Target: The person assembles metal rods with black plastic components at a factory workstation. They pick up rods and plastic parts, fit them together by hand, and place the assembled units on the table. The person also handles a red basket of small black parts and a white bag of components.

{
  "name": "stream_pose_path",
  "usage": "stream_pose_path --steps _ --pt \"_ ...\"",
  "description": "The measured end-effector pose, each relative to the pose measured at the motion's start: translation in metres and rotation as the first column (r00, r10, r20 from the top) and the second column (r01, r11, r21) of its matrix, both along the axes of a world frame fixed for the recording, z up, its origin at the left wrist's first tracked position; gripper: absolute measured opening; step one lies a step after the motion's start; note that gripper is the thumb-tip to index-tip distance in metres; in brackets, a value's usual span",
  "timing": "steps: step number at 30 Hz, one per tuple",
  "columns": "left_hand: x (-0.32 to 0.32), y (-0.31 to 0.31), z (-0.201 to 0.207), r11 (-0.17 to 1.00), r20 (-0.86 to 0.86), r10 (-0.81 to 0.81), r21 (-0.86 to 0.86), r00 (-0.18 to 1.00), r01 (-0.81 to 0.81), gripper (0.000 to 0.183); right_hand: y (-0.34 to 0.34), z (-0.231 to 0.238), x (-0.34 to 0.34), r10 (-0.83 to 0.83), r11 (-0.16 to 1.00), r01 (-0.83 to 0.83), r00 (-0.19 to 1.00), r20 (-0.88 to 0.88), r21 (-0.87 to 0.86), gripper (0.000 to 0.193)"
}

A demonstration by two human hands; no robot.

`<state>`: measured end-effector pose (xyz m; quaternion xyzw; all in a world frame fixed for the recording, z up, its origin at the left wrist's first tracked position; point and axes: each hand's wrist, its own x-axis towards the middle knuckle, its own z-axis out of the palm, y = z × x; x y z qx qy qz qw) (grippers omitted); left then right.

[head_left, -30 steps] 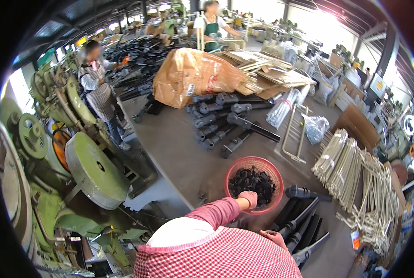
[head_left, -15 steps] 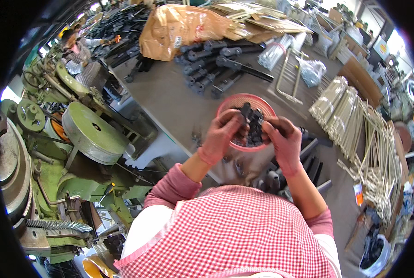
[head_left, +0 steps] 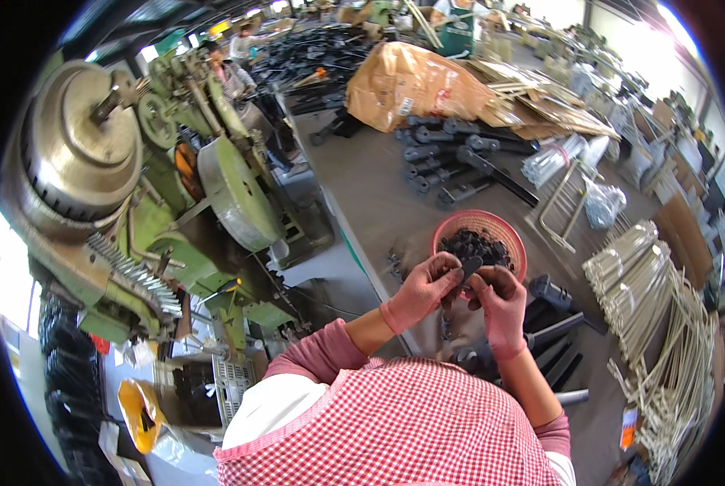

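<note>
1. A small dark flat part (head_left: 469, 268) is held between both hands, just in front of the red basket (head_left: 508, 233) and partly over its near rim.
2. The left hand (head_left: 421, 290), in a reddish glove, is closed narrowly, its fingers pinching the part's left end.
3. The right hand (head_left: 500, 301), gloved alike, is also closed narrowly on the part from the right; the two hands touch at the fingertips.
4. The basket stands on a grey table (head_left: 378, 186) and is heaped with more dark parts (head_left: 476, 243).
5. Black tubes (head_left: 557, 332) lie on the table under and to the right of the right hand.
6. Pale rods (head_left: 646, 283) lie in bundles farther right.
7. A green machine (head_left: 216, 186) stands left of the table.
8. A brown sack (head_left: 415, 77) lies at the table's far end.
</note>
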<state>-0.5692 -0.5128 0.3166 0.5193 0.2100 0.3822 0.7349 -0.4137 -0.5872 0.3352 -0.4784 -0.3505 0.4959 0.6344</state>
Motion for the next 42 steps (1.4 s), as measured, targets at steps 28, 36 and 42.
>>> stream_pose_path --steps 28,36,42 --pt "-0.059 0.141 -0.255 0.61 -0.925 0.237 0.38 0.297 0.696 0.035 0.038 -0.197 0.055 -0.099 0.862 0.464 0.545 0.833 -0.201 0.029" --pt "0.048 0.219 -0.219 0.338 -0.517 0.327 0.846 0.791 0.414 0.025 0.139 -0.22 0.081 0.857 0.44 0.505 0.01 0.515 -0.742 0.028" --pt "0.143 0.248 -0.24 0.408 -0.866 0.324 0.492 0.382 0.769 0.031 0.156 -0.228 0.092 0.868 0.366 0.57 0.076 0.491 -0.736 0.064"
